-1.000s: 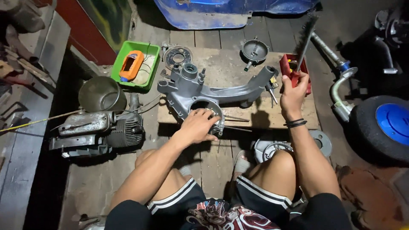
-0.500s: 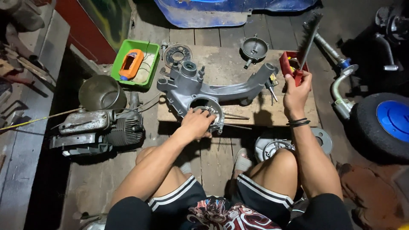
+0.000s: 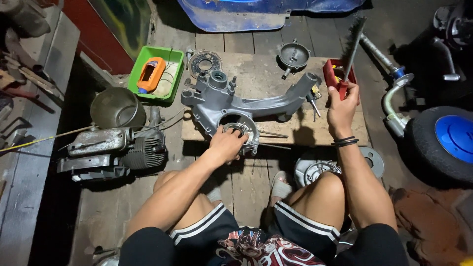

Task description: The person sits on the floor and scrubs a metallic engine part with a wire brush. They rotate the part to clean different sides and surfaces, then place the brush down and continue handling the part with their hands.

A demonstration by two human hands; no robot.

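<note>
Grey cast engine casing [image 3: 236, 106], left hand [image 3: 227, 144] fingers curled on its bearing opening, right hand [image 3: 341, 107] gripping wire brush [image 3: 351, 49]

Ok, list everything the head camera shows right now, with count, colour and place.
Grey cast-metal engine casing: one, grey, on wooden board, centre.
Wooden board: one, tan, on plank floor.
Green plastic tray: one, green, upper left, holding an orange device.
Round metal pan: one, dull grey, left.
Finned engine block: one, dark grey, left of the knees.
Round metal cover: one, grey, top centre.
Red box: one, red, board's right edge.
Tyre with blue hub: one, black and blue, far right.
Left hand: on the casing's round opening.
Right hand: gripping a red-handled wire brush.
</note>
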